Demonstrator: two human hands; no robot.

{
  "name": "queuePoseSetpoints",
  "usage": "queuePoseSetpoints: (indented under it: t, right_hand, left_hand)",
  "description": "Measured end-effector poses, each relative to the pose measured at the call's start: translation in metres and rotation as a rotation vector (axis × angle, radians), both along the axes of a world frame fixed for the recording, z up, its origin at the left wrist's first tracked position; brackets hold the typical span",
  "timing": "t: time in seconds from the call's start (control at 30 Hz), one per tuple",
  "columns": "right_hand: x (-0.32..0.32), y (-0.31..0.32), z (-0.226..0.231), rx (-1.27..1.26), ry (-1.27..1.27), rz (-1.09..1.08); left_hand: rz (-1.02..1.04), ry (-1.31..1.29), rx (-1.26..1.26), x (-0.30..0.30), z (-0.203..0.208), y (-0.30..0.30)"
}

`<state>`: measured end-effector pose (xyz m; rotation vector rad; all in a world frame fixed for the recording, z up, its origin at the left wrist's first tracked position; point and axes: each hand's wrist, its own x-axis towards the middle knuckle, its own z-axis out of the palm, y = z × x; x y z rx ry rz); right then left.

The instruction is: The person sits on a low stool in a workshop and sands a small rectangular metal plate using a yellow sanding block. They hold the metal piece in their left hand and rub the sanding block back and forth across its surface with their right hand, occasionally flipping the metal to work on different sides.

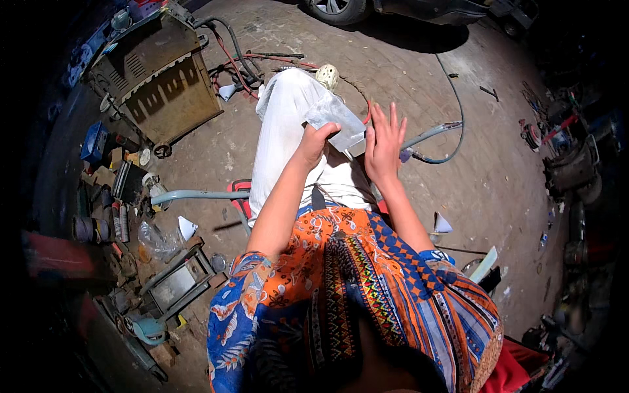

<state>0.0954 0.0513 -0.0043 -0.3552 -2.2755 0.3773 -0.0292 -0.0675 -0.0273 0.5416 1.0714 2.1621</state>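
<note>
My left hand [314, 143] is closed around the lower edge of a clear plastic bag or sheet [334, 119], held up over my white-trousered leg [285, 124]. My right hand [384, 141] is open with fingers spread, palm toward the bag and just right of it, perhaps touching its edge. I wear an orange and blue patterned shirt [354, 288]. A pale sandal [327, 75] shows on my foot past the bag. A grey-blue pipe [429, 134] runs out from behind my right hand.
A rusty metal box machine [160, 78] with red and black cables [236, 62] stands at upper left. Tools, tins and scraps [118, 190] litter the left side. A bench vise [173, 288] sits lower left. A car wheel [334, 10] is at top. Machinery [570, 170] lines the right.
</note>
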Motion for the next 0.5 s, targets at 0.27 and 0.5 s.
queuePoseSetpoints:
  t: [0.27,0.5]
  right_hand:
    - [0.005,-0.017,-0.002,-0.022,-0.135,0.104]
    - [0.008,-0.008,0.006,0.005,0.036,-0.001]
  left_hand:
    - [0.059,0.088,0.011,-0.002,0.004,0.006]
    - [0.068,0.163,-0.01,-0.004,-0.008,0.011]
